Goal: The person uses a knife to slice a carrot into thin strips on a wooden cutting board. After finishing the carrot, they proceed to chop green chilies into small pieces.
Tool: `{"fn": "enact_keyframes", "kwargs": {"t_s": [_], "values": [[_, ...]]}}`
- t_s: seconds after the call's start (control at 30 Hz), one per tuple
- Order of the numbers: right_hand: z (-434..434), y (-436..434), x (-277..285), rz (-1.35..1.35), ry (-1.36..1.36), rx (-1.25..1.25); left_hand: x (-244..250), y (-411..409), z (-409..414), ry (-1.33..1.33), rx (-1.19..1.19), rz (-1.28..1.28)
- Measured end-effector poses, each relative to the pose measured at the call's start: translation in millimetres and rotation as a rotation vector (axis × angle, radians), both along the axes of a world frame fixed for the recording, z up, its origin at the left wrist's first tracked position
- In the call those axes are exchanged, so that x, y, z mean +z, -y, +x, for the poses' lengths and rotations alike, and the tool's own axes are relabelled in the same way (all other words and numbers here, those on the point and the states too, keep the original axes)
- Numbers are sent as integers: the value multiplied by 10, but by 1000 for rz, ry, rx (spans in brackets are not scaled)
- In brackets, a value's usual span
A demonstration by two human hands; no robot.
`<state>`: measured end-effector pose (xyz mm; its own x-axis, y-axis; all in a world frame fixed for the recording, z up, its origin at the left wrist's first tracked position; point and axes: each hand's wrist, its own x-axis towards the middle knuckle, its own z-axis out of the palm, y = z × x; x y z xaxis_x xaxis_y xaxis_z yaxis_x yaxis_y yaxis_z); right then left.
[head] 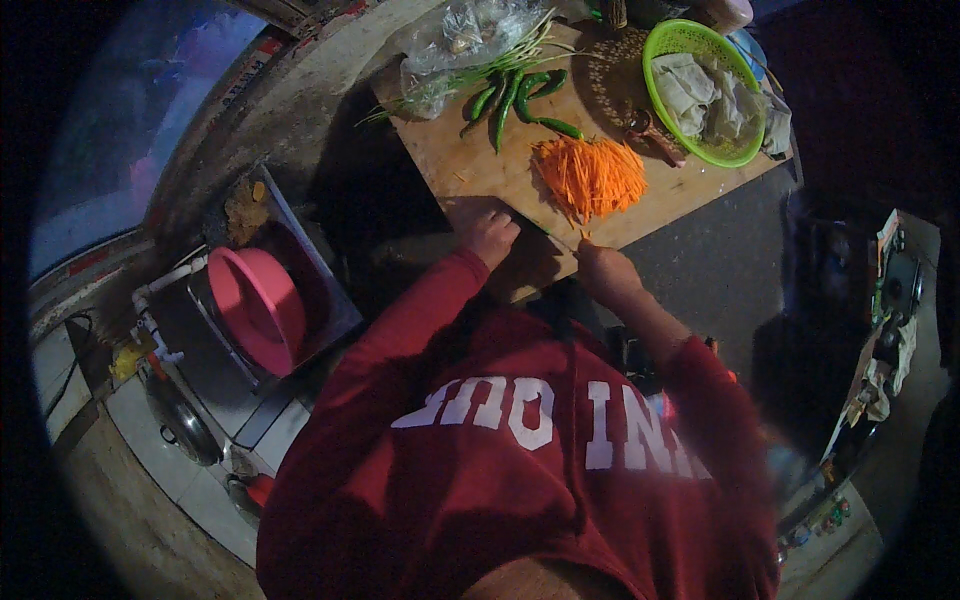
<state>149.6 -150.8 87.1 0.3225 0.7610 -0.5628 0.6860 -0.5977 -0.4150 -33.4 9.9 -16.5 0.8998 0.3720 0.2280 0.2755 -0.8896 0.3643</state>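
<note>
My right hand (609,274) grips a knife (546,232), its dark blade reaching left over the near part of a wooden cutting board (442,161). My left hand (491,237) is beside the blade with its fingers curled; whether it touches the blade or holds anything is unclear. Just beyond the blade lies a heap of shredded carrot (589,176), with a few loose shreds (585,235) near my right hand. Several long green chili peppers (510,105) rest behind the heap.
Thin green stalks (517,56) and a clear plastic bag (469,37) lie at the board's far left. A lime-green plastic basket (655,112) holding pale cloth stands at the far right. On the left, a pink basin (255,307) leans in a sink near white pipes (154,326).
</note>
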Motion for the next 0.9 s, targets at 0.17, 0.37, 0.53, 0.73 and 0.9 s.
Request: {"fn": "enact_keyframes", "kwargs": {"t_s": [0.17, 0.37, 0.53, 0.73, 0.9], "values": [[-124, 31, -177, 72, -66, -71, -23, 16, -4, -1, -21, 3], [-10, 23, 92, 12, -46, -14, -165, 21, -22, 68, -35, 91], [-14, -35, 63, -60, -25, 15, -207, 38, -33, -61, -40, 5], [-140, -25, -254, 21, -32, -72, -146, 15, 10, 190, -89, -9], [-55, 7, -135, 61, -50, -54, -115, 11, -11, 95, -58, 39]]}}
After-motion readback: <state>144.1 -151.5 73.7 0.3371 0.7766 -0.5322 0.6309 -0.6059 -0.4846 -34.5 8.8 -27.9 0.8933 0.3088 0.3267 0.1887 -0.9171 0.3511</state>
